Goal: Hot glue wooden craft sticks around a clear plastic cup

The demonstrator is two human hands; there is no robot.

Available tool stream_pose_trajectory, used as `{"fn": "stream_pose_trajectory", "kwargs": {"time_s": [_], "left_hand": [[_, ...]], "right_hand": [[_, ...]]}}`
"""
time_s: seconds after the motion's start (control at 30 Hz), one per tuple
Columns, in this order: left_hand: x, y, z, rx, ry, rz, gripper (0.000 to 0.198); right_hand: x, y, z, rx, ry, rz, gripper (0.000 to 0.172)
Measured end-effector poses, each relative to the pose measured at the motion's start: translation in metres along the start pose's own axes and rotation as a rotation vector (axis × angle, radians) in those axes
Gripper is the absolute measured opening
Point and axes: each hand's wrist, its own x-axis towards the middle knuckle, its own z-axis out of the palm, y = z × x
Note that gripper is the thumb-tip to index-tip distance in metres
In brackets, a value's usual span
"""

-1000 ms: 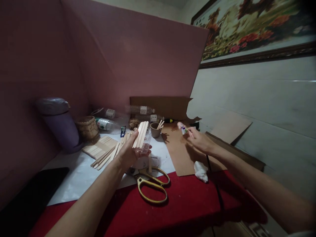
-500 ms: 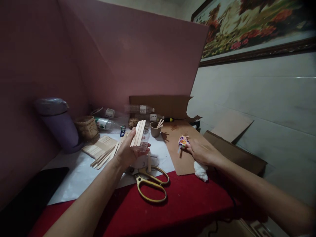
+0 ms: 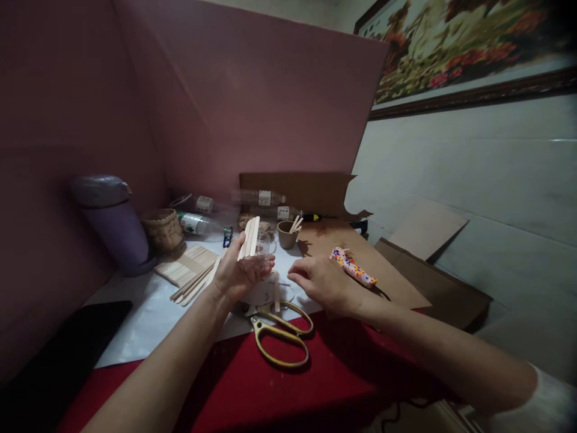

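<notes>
My left hand (image 3: 238, 273) is closed around a clear plastic bottle piece (image 3: 261, 255) with several wooden craft sticks (image 3: 250, 237) set side by side along it. My right hand (image 3: 327, 282) hovers to the right, its fingers curled together with nothing visible between them. Just behind it, a flower-patterned glue gun (image 3: 354, 267) with a dark cord lies on the cardboard sheet (image 3: 396, 282). Below my hands rest large scissors with gold handles (image 3: 282, 346), and a single craft stick (image 3: 277, 291) overlaps them.
A banded bundle of craft sticks (image 3: 187, 266) and loose sticks lie on white paper (image 3: 130, 337) at left. Behind are a purple tumbler (image 3: 115, 231), a woven basket (image 3: 164, 231), plastic bottles (image 3: 198, 224) and a small brown cup (image 3: 287, 236) holding sticks. Red cloth (image 3: 252, 397) covers the front.
My right hand has let go of the glue gun, leaving it on the cardboard, and moved left toward my left hand. My left hand keeps its hold on the bottle piece.
</notes>
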Motion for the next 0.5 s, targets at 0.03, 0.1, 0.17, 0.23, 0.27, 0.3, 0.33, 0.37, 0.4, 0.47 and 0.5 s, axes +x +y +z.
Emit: {"fn": "stream_pose_trajectory", "kwargs": {"time_s": [0.03, 0.1, 0.17, 0.23, 0.27, 0.3, 0.33, 0.37, 0.4, 0.47, 0.5], "left_hand": [[0.0, 0.001, 0.0, -0.017, -0.002, -0.005, 0.054], [0.0, 0.002, -0.001, -0.048, -0.001, -0.011, 0.055], [0.001, 0.004, -0.002, -0.068, 0.014, -0.01, 0.056], [0.001, 0.005, -0.003, -0.078, 0.036, 0.006, 0.055], [0.002, 0.006, -0.004, -0.081, 0.045, 0.015, 0.055], [0.002, 0.006, -0.005, -0.082, 0.048, 0.023, 0.055], [0.003, 0.006, -0.005, -0.082, 0.051, 0.028, 0.055], [0.003, 0.006, -0.006, -0.081, 0.051, 0.031, 0.055], [0.004, 0.006, -0.007, -0.078, 0.049, 0.033, 0.054], [0.004, 0.006, -0.007, -0.07, 0.043, 0.035, 0.055], [0.003, 0.005, -0.007, -0.065, 0.043, 0.037, 0.055]], "right_hand": [[0.003, -0.004, 0.003, -0.018, -0.002, 0.03, 0.023], [0.01, -0.01, 0.011, -0.044, -0.019, 0.092, 0.022], [0.017, -0.013, 0.019, -0.043, -0.06, 0.143, 0.022], [0.024, -0.015, 0.027, -0.027, -0.094, 0.188, 0.024], [0.026, -0.016, 0.031, -0.012, -0.107, 0.209, 0.025], [0.029, -0.016, 0.035, 0.007, -0.116, 0.227, 0.027], [0.031, -0.017, 0.04, 0.028, -0.119, 0.244, 0.03], [0.032, -0.016, 0.045, 0.051, -0.113, 0.258, 0.032], [0.034, -0.016, 0.049, 0.077, -0.098, 0.27, 0.032], [0.037, -0.013, 0.057, 0.139, -0.044, 0.295, 0.033], [0.039, -0.011, 0.059, 0.186, -0.018, 0.314, 0.035]]}}
